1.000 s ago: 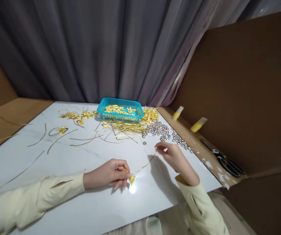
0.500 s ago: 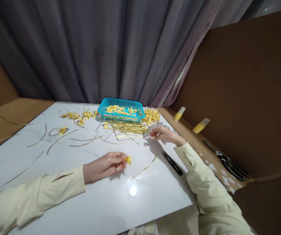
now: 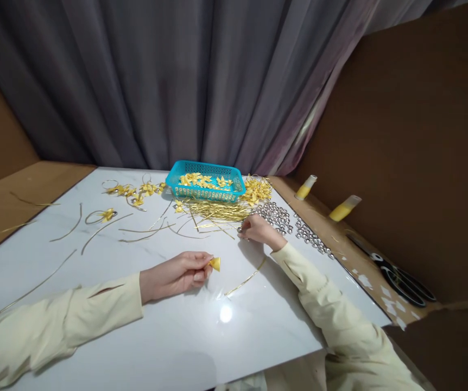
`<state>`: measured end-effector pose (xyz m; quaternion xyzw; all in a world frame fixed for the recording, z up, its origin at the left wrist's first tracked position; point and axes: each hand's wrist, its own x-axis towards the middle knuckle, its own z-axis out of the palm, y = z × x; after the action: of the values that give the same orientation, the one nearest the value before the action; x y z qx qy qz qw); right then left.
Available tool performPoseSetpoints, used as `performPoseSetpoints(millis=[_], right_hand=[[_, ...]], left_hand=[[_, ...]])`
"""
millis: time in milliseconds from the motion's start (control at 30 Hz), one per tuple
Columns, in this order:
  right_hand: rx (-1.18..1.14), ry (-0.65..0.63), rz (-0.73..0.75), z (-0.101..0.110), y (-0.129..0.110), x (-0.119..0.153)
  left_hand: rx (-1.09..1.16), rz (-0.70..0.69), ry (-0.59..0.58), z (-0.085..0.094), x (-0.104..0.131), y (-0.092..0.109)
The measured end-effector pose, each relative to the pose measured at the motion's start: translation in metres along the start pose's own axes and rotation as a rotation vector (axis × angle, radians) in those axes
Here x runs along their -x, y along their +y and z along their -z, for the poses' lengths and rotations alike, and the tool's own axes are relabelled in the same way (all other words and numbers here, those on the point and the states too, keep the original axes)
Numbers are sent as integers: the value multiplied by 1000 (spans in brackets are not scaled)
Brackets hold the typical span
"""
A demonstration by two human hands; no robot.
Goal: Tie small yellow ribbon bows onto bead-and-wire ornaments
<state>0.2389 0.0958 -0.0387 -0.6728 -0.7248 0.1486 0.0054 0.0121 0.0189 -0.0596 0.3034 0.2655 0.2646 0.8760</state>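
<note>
Yellow ribbon piece point(image 3: 215, 264), pinched between thumb and fingers of the left hand point(image 3: 183, 274) over the white tabletop point(image 3: 156, 342). From it: gold cord point(image 3: 245, 279) at four o'clock; right hand point(image 3: 258, 231) between one and two, curled at a silver bead point(image 3: 239, 230), grip not discernible; blue basket point(image 3: 205, 194) at twelve.

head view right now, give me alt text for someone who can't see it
A person's left hand pinches a small yellow piece over a white tabletop, while the right hand is at the near edge of scattered silver beads. Beyond them are a turquoise basket holding yellow shapes and a bundle of gold strands.
</note>
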Motion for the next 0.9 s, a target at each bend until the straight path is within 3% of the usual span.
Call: performPoseSetpoints(millis=[133, 200, 467, 900], right_hand=[[5, 170, -1, -2, -1, 0], [-9, 197, 22, -5, -3, 0], [-166, 142, 1, -18, -1, -8], [-828, -12, 90, 0, 24, -3]], left_hand=[[-8, 11, -4, 2, -1, -1], [-14, 17, -12, 4, -1, -1], [-31, 16, -14, 3, -1, -1], [-28, 27, -18, 5, -3, 0]])
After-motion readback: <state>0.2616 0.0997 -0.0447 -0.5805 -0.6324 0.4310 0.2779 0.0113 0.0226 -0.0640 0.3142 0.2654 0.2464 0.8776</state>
